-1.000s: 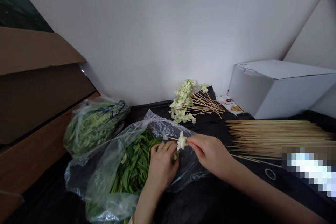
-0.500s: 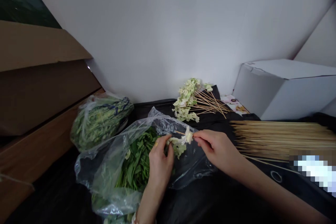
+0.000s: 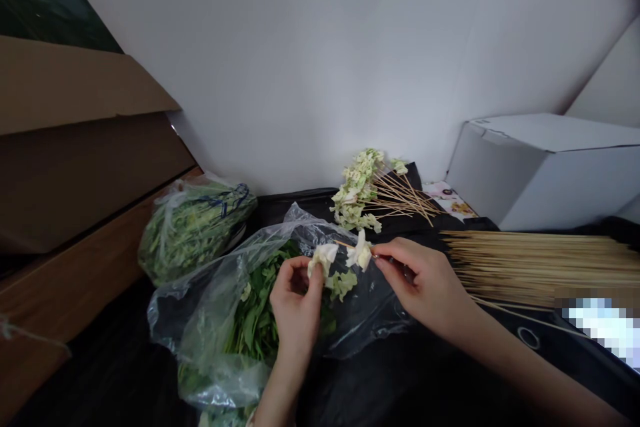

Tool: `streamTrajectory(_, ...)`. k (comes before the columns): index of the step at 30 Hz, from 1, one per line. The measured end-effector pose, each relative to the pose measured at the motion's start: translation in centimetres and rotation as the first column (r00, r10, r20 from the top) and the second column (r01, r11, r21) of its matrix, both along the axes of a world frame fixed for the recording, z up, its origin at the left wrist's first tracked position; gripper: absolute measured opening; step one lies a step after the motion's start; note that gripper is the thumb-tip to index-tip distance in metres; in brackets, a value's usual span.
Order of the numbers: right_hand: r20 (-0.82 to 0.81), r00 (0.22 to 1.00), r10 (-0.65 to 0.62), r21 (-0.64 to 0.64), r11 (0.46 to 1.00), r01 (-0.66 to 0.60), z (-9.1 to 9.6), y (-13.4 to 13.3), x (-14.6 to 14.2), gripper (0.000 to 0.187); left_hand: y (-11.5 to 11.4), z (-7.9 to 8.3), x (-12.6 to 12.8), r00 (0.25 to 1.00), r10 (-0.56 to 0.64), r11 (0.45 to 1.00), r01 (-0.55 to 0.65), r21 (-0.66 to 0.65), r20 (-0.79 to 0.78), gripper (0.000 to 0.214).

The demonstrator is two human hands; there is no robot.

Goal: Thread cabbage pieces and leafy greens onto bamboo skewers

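My left hand (image 3: 299,293) is closed on a pale cabbage leaf piece (image 3: 324,257), pinched between thumb and fingers. Just to its right, my right hand (image 3: 417,273) pinches a thin wooden skewer (image 3: 343,243) that points left. A whitish leaf piece (image 3: 360,252) is threaded on that skewer, close to my right fingertips. The skewer's tip is near the leaf in my left hand; I cannot tell if they touch. Below lies a loose pale green leaf (image 3: 343,285) on the clear plastic bag (image 3: 370,320), beside dark leafy greens (image 3: 257,313).
Skewers loaded with cabbage pieces (image 3: 357,193) lie by the wall. A stack of bare skewers (image 3: 520,263) is at right, before a white box (image 3: 565,173). Another bag of greens (image 3: 195,230) and a cardboard box (image 3: 85,140) stand left. Black sheeting (image 3: 375,387) covers the surface.
My left hand has picked up a cabbage leaf piece from the loose leaves and raised it toward the skewer tip. My right hand holds the skewer in nearly the same place.
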State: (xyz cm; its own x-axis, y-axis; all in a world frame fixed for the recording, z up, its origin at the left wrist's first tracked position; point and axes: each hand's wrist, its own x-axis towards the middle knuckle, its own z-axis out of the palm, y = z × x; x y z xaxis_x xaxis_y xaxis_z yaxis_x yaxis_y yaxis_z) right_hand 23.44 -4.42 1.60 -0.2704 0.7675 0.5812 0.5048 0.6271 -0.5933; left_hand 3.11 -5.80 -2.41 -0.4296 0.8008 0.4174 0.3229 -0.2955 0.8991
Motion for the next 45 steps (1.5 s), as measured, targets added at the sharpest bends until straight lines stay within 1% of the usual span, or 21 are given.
streamTrajectory(2,0.005,1.000,0.002,0.003,1.000,-0.002,-0.1,0.0,0.0,0.019,0.2,0.1,0.1,0.989,-0.041,0.998,0.047,-0.040,0.145,0.020)
streamTrajectory(3,0.011,1.000,0.005,0.005,1.000,-0.006,-0.2,0.0,0.0,0.019,0.2,0.2,0.1,0.980,-0.052,0.997,0.062,-0.043,0.192,0.022)
streamTrajectory(5,0.026,0.999,0.022,0.011,1.000,-0.022,-0.4,0.0,-0.1,0.020,0.3,0.3,0.2,0.967,-0.060,0.997,0.070,-0.032,0.249,0.027)
streamTrajectory(8,0.063,0.997,0.054,0.010,0.998,-0.055,-0.7,-0.1,-0.2,0.021,0.4,0.3,0.3,0.961,-0.050,0.997,0.064,-0.044,0.270,0.038)
streamTrajectory(12,0.108,0.993,0.058,0.001,0.998,-0.058,-0.8,-0.3,-0.3,0.022,0.3,0.3,0.4,0.966,-0.050,0.996,0.068,-0.064,0.255,0.033)
streamTrajectory(18,0.171,0.984,0.059,0.000,0.998,-0.060,-1.1,-0.5,-0.5,0.023,0.2,-0.2,0.4,0.970,-0.059,0.996,0.072,-0.048,0.234,0.032)
streamTrajectory(22,0.210,0.977,0.032,0.003,0.999,-0.034,-1.4,-0.6,-0.8,0.024,0.2,-0.4,0.5,0.977,-0.061,0.997,0.069,-0.035,0.205,0.030)
streamTrajectory(25,0.237,0.971,0.012,0.023,1.000,-0.018,-1.5,-0.7,-1.0,0.025,0.1,-0.6,0.6,0.987,-0.049,0.998,0.054,-0.029,0.150,0.028)
streamTrajectory(29,0.271,0.963,-0.003,0.030,1.000,-0.005,-1.6,-0.9,-1.1,0.026,-0.2,-0.8,0.7,0.999,-0.029,0.999,0.030,-0.025,0.034,0.025)
streamTrajectory(33,0.258,0.966,-0.020,0.023,1.000,0.014,-1.8,-1.0,-1.3,0.025,-0.6,-0.6,0.9,0.993,-0.030,0.999,0.033,0.021,-0.110,0.023)
streamTrajectory(35,0.249,0.968,-0.025,0.026,0.999,0.019,-1.9,-1.0,-1.3,0.024,-0.7,-0.5,1.0,0.988,-0.040,0.998,0.047,0.045,-0.151,0.023)
streamTrajectory(40,0.236,0.972,-0.023,0.032,0.999,0.016,-2.0,-1.1,-1.5,0.023,-0.8,-0.4,1.1,0.987,-0.031,0.999,0.036,0.030,-0.157,0.022)
streamTrajectory(45,0.189,0.981,-0.040,0.099,0.995,0.022,-2.3,-1.0,-1.6,0.022,-0.8,-0.4,1.0,0.991,-0.028,0.999,0.032,0.034,-0.130,0.020)
